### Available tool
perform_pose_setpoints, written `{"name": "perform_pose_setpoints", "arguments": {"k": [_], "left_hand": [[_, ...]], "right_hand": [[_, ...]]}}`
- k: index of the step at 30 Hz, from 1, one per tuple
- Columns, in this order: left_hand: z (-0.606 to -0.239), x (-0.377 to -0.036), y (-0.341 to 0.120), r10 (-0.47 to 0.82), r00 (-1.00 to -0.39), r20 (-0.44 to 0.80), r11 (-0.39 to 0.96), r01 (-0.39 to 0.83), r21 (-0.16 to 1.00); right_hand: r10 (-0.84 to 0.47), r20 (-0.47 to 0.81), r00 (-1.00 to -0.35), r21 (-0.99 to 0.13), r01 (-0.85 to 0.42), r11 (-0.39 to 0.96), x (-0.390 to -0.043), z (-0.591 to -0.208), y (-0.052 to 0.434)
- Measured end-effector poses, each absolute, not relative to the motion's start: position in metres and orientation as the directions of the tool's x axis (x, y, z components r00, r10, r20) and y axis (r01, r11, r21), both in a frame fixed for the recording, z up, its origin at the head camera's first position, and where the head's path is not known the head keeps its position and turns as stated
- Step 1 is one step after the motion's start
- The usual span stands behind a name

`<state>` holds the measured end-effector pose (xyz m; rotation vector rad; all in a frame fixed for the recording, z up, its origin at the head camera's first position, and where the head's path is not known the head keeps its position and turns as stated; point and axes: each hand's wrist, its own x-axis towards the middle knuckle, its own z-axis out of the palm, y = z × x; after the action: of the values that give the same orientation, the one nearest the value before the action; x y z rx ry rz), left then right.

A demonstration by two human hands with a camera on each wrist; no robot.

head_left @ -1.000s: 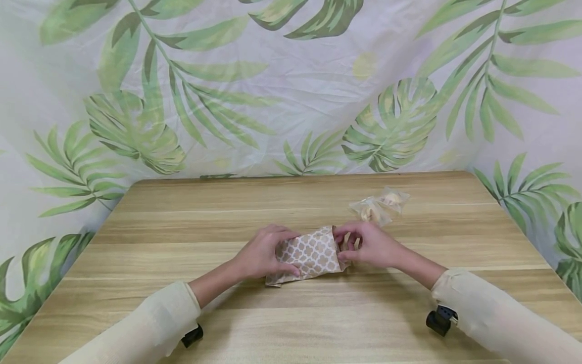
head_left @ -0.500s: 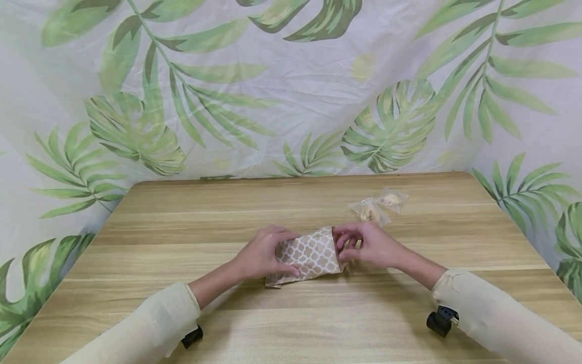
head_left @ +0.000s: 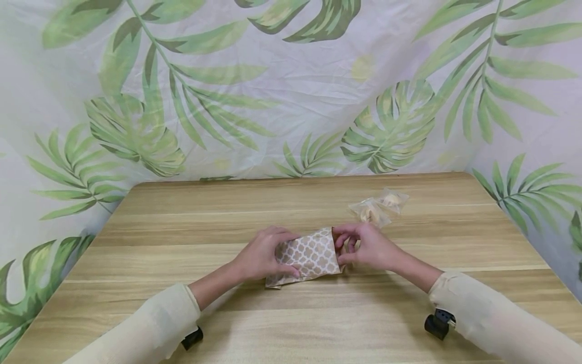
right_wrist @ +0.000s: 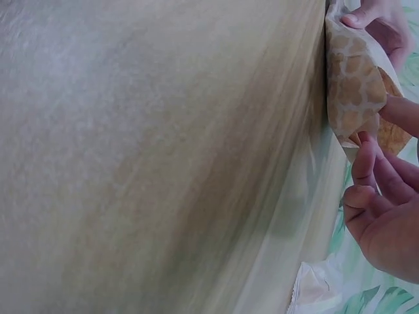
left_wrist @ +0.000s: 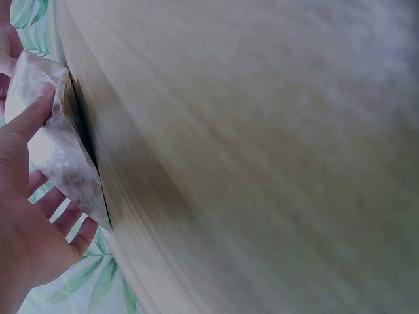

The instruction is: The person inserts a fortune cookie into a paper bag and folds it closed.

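Note:
A small brown paper bag point(head_left: 309, 257) with a white lattice pattern lies on the wooden table point(head_left: 291, 313), its mouth toward the right. My left hand point(head_left: 263, 255) grips the bag's left part, thumb on top; in the left wrist view the same bag point(left_wrist: 55, 150) sits between thumb and fingers. My right hand point(head_left: 364, 247) pinches the bag's open right edge with curled fingers. The right wrist view shows the bag's mouth point(right_wrist: 357, 91) held apart at my fingertips point(right_wrist: 366, 163). What is inside the bag is hidden.
Two clear plastic packets point(head_left: 377, 206) with pale contents lie on the table just behind my right hand. A leaf-print cloth point(head_left: 291, 86) hangs behind and around the table. The table's side edges run close on left and right.
My right hand's fingers have shifted slightly at the bag's mouth. The bag and left hand have stayed in place.

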<state>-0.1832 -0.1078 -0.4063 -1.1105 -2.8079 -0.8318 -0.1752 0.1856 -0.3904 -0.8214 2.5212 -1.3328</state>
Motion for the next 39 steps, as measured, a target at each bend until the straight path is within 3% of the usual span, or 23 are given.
{"name": "perform_pose_setpoints", "arguments": {"k": [39], "left_hand": [[-0.402, -0.184, -0.108, 0.641, -0.747, 0.175, 0.616, 0.637, 0.463]], "right_hand": [[-0.470, 0.109, -0.876, -0.793, -0.361, 0.491, -0.175, -0.380, 0.216]]}}
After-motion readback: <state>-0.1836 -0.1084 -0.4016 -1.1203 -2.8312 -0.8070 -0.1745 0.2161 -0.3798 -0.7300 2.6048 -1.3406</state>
